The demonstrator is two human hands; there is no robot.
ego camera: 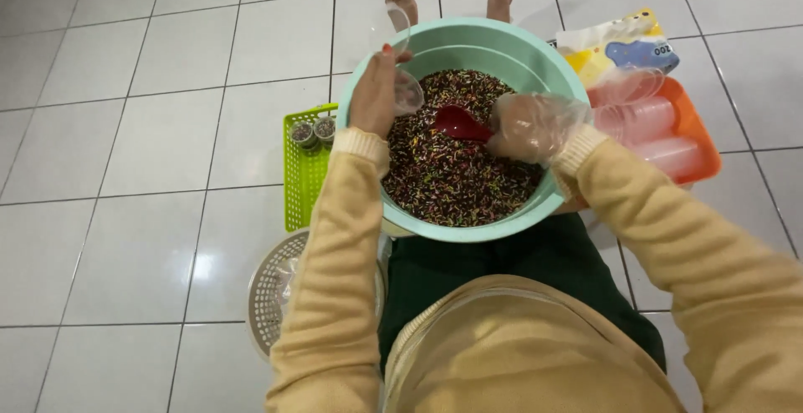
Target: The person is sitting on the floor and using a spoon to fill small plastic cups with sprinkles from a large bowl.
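— What are the hands on?

— The left hand [374, 95], upper middle of the frame, has its fingers closed round a small clear plastic cup [407, 91] with a hinged lid flipped up, held over the left rim of the mint-green bowl [468, 45]. The right hand [531, 127], in a thin clear glove, is clamped on the handle of a red scoop [458, 123] whose bowl rests in the multicoloured sprinkles [456, 170] at the centre.

— What could go wrong?

— My guess is spillage: the cup's mouth is narrow beside the scoop, so an overfull or tilted scoop would scatter sprinkles onto the white tiled floor [142, 128]. The bowl sits on the person's lap, so a shift of the legs could tip it.

— Anything hard to see?

— The scoop's handle is hidden inside the glove, and the cup is so clear I can't tell whether it holds anything. The green basket [303, 174] at left shows two filled cups [312, 133]; the sleeve covers the rest. The orange tray [701, 141] at right holds stacked clear cups, blurred. A white perforated basket [272, 287] at lower left is mostly behind the arm.
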